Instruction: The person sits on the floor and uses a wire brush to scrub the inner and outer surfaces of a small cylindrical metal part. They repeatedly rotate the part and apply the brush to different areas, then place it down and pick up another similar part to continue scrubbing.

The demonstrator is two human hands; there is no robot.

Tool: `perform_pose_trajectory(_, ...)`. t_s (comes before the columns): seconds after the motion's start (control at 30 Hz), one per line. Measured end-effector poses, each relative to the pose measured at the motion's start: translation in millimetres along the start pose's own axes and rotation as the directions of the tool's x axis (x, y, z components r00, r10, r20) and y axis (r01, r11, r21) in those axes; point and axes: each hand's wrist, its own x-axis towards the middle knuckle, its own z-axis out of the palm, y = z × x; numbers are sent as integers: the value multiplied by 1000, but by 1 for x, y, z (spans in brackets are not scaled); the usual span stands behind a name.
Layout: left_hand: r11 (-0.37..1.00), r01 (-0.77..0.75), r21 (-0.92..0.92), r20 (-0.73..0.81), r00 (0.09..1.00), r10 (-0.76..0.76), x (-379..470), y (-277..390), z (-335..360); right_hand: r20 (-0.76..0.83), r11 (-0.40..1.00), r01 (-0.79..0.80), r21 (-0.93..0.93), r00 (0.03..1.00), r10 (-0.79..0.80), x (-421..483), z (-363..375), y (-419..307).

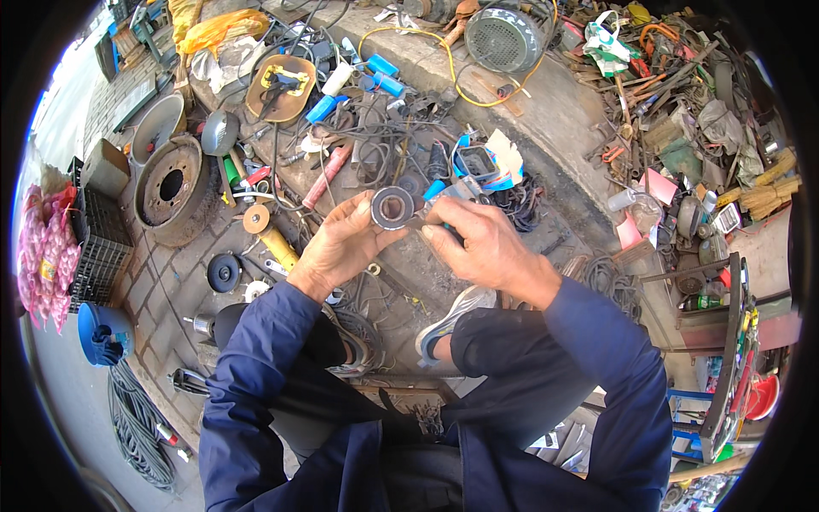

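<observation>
Between the fingers and thumb of my left hand [349, 240] is a ball bearing [392, 208], its round face turned up towards the camera. My right hand [483, 243] is closed around a slim tool whose tip meets the bearing's right edge; the fingers hide most of it, so its kind cannot be told. Below and left of my left hand lies an angle grinder with a yellow body [279, 249] and a round tan disc [256, 219]. Past my hands, a torn blue and white box [489, 160] lies among tangled cables [384, 144].
A rusty wheel rim [169, 185] and a black pulley [224, 272] lie at left. A black crate [105, 237] and a blue bucket [105, 333] stand further left. An electric motor [504, 40] rests on the concrete ledge [563, 137]. Scrap and tools are heaped at right.
</observation>
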Motion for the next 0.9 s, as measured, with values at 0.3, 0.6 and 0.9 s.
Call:
perform_pose_trajectory(0.3,1000,-25,-14,-29,999,25,0,-3,-3,-18,999,-50,8,999,50,0,0,0)
perform_pose_trajectory(0.6,998,-43,-38,-17,999,42,-2,-6,-3,-23,993,-77,93,997,80,0,3,-2)
perform_pose_trajectory(0.9,998,-56,-3,-23,998,56,-1,-5,-2,30,972,-184,150,983,181,1,-3,-4)
